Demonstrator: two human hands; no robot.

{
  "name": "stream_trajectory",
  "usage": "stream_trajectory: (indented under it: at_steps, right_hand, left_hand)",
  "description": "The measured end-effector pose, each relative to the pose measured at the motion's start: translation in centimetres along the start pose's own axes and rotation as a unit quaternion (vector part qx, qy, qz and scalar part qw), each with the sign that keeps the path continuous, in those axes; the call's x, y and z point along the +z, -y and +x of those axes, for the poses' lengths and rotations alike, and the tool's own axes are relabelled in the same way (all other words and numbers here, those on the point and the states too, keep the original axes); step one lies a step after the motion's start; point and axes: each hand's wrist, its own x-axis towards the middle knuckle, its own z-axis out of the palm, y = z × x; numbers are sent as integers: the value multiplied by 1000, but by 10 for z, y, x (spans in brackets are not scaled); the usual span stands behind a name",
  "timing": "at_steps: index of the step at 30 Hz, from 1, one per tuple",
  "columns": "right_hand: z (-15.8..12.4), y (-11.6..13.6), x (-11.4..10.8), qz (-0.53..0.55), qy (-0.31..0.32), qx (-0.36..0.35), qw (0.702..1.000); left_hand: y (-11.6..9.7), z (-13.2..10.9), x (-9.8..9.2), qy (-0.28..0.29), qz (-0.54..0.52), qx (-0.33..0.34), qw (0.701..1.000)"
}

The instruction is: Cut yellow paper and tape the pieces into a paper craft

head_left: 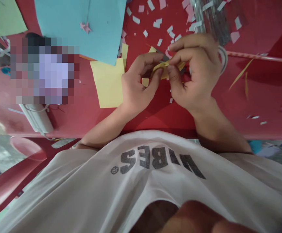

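Note:
Both my hands hover over a red tabletop, pinching a small folded piece of yellow paper between their fingertips. My left hand grips its left end, and my right hand grips its right end. A dark, narrow object shows just above the paper, partly hidden by my fingers, and I cannot tell what it is. A larger yellow paper sheet lies under and beside my left hand.
A light blue paper sheet with a pink paper star lies at the top. Several white and pink paper scraps are scattered behind my hands. A pale ring and a long pink stick lie to the right.

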Motion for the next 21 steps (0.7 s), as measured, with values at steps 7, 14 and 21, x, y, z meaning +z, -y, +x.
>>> stream_trajectory:
  at_steps: [7, 14, 21]
  right_hand:
    - [-1, 3, -4, 6, 18, 28, 999]
    - [-2, 1, -4, 7, 29, 48, 998]
    - [-3, -4, 0, -1, 12, 40, 999]
  left_hand:
    - [1, -6, -4, 12, 1, -50, 999]
    - [13, 1, -11, 55, 1, -58, 997]
    - [14, 4, -12, 57, -4, -63, 996]
